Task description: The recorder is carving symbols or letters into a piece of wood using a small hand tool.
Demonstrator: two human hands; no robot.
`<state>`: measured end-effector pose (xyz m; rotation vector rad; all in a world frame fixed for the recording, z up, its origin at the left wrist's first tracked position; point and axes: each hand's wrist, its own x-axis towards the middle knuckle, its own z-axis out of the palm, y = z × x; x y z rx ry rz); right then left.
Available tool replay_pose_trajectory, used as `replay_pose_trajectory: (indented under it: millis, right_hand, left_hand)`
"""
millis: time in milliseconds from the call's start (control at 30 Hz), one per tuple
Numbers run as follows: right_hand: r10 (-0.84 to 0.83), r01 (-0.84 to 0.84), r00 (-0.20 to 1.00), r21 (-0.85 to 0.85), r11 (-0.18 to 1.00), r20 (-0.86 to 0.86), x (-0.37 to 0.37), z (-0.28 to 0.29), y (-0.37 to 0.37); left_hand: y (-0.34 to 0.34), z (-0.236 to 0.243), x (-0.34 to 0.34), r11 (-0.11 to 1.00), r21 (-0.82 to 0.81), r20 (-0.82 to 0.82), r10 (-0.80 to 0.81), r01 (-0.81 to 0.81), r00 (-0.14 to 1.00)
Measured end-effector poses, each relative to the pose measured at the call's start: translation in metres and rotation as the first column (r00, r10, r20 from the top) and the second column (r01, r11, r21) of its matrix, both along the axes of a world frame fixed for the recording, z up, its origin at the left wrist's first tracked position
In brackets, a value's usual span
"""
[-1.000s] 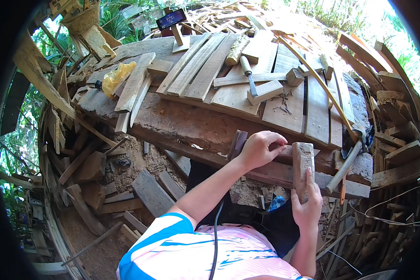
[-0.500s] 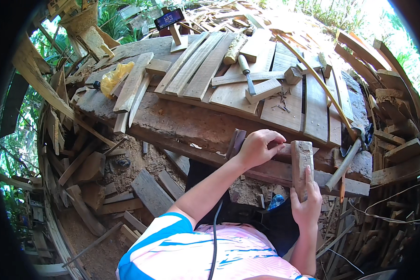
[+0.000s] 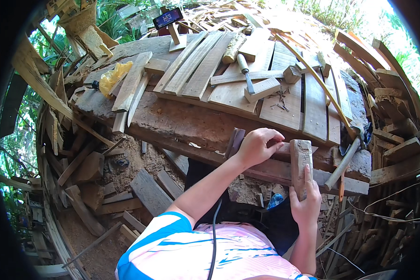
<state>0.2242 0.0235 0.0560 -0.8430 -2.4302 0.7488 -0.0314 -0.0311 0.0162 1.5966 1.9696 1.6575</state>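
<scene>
Right hand (image 3: pixel 306 200) clasps one brown oblong wooden block (image 3: pixel 300 161); left of it, left hand (image 3: pixel 258 147) half-curled, contents indiscernible.

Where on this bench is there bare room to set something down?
Bare room: the brown beam between the boards by the yellow bag and the dark upright piece near the left hand; also the plank right of the nail-like pieces, bar specks. Crowded: around the chisel, hemmed by a pale block and a crosswise strip.

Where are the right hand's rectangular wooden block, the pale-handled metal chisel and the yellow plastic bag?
Rectangular wooden block (image 3: pixel 302 157), head view: upper half.
Pale-handled chisel (image 3: pixel 244 68), head view: lower handle.
Yellow plastic bag (image 3: pixel 113 79), head view: middle.
</scene>
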Motion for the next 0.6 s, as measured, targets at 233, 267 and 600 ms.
replay_pose_trajectory:
  millis: [233,267,600]
  right_hand:
    - [-0.002,0.002,1.000,0.002,1.000,0.004,-0.0004,0.0017,-0.0003]
    - [-0.002,0.002,1.000,0.003,1.000,0.004,-0.0005,0.0017,-0.0002]
    - [-0.001,0.001,1.000,0.019,1.000,0.004,-0.0004,0.0012,-0.0002]
  left_hand:
    - [-0.0001,0.0010,0.0000,1.000,-0.004,0.003,-0.004,0.004,1.000]
    - [0.0001,0.0007,-0.0001,1.000,-0.003,0.002,-0.005,0.005,1.000]
    - [0.0008,-0.0013,0.0002,1.000,-0.009,-0.013,0.001,-0.001,1.000]
